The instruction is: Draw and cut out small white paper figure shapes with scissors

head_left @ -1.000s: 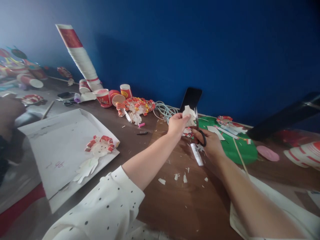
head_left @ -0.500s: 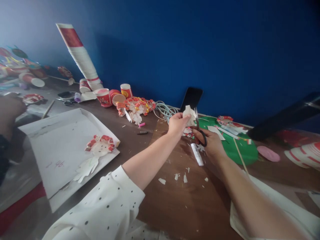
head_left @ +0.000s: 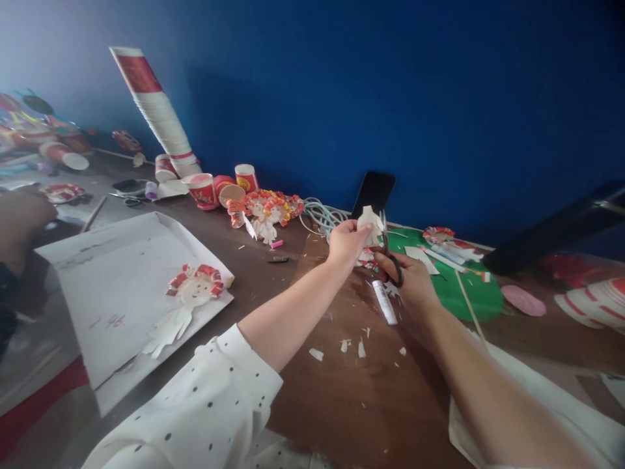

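Observation:
Between the thumb and fingers of my left hand (head_left: 347, 242) is a small white paper cutout (head_left: 370, 225) with a narrow neck and notched lower edge. My right hand (head_left: 413, 280) grips dark-handled scissors (head_left: 394, 268), their blades upright along the cutout's right edge. Whether the blades are parted is too small to tell. Below the hands lies a white glue stick (head_left: 385, 303), with a red-and-white paper piece (head_left: 367, 258) partly hidden behind my hands. Several paper scraps (head_left: 362, 349) are scattered on the brown table nearer me.
A phone (head_left: 374, 194) leans on the blue wall beside coiled cable (head_left: 325, 215). Left are paper cups (head_left: 202, 191), a tall tilted cup stack (head_left: 163, 120) and a white sheet (head_left: 112, 280) bearing a paper figure (head_left: 195, 286). Green card (head_left: 469, 296) lies right. Another person's hand (head_left: 24, 221) blurs far left.
Hardly anything differs. My hands, the cutout and the scissors stay in nearly the same place. The other person's hand at the far left has shifted slightly.

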`<state>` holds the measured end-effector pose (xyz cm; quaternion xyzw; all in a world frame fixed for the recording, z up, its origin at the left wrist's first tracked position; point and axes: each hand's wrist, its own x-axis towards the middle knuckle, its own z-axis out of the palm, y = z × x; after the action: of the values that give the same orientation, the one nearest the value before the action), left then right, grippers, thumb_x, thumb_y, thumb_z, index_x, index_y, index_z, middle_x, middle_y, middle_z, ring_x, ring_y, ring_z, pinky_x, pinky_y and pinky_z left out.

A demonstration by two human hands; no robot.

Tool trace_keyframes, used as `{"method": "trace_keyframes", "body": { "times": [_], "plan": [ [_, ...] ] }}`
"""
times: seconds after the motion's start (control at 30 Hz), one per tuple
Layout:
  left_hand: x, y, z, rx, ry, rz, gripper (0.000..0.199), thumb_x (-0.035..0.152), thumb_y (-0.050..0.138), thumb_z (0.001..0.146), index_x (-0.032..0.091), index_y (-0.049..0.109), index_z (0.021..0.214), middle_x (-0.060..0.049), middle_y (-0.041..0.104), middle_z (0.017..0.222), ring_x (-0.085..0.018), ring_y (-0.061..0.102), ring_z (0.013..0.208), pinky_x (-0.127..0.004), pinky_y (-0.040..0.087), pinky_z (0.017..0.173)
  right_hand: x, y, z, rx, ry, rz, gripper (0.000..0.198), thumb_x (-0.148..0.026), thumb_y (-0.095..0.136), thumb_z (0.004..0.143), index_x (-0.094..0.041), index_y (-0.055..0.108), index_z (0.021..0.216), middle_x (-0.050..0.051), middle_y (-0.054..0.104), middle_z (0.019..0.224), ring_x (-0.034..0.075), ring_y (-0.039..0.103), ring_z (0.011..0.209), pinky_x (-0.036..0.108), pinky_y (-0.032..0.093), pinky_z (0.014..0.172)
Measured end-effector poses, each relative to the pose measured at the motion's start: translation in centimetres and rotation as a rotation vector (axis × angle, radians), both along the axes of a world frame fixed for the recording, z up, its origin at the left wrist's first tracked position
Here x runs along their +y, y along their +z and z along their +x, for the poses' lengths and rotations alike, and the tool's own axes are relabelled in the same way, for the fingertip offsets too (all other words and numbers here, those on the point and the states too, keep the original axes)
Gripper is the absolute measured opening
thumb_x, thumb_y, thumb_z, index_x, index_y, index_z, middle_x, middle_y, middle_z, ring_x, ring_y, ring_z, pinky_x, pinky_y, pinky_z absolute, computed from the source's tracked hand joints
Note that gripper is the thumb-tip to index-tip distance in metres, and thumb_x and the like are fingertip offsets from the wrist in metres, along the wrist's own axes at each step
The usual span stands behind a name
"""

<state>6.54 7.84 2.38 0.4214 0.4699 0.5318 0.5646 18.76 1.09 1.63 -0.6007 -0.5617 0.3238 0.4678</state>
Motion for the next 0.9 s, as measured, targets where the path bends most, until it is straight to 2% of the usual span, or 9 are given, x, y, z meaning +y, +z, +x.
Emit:
{"method": "trace_keyframes", "body": {
  "times": [0.37,0.6,0.9],
  "plan": [
    [-0.09,0.02,-0.05,0.032,0.004,0.001,0.016,0.032,0.066,0.076,0.018,0.058,0.072,0.001,0.058,0.061,-0.009,0.05,0.053,-0.022,0.04,0.053,0.26,-0.28,0.25,-0.006,-0.003,-0.009,0.043,-0.058,0.071,0.073,-0.018,0.063,0.059,-0.002,0.049,0.05,0.01,0.039,0.05,0.027,0.03,0.049],
    [-0.16,0.1,-0.08,0.019,-0.002,-0.008,0.016,0.032,0.066,0.076,0.018,0.058,0.072,0.002,0.057,0.061,-0.009,0.049,0.051,-0.021,0.04,0.051,0.1,-0.09,0.03,0.018,-0.012,-0.018,0.041,-0.058,0.071,0.071,-0.018,0.071,0.073,-0.002,0.052,0.051,0.011,0.041,0.05,0.027,0.031,0.05],
    [-0.04,-0.01,-0.1,0.065,0.006,0.001,0.016,0.032,0.066,0.076,0.019,0.059,0.072,0.002,0.058,0.061,-0.01,0.05,0.054,-0.022,0.041,0.054,0.03,0.0,-0.19,0.04,-0.01,-0.032,0.039,-0.054,0.072,0.072,-0.018,0.064,0.059,-0.002,0.05,0.051,0.01,0.04,0.051,0.026,0.032,0.05]
  ]
}}
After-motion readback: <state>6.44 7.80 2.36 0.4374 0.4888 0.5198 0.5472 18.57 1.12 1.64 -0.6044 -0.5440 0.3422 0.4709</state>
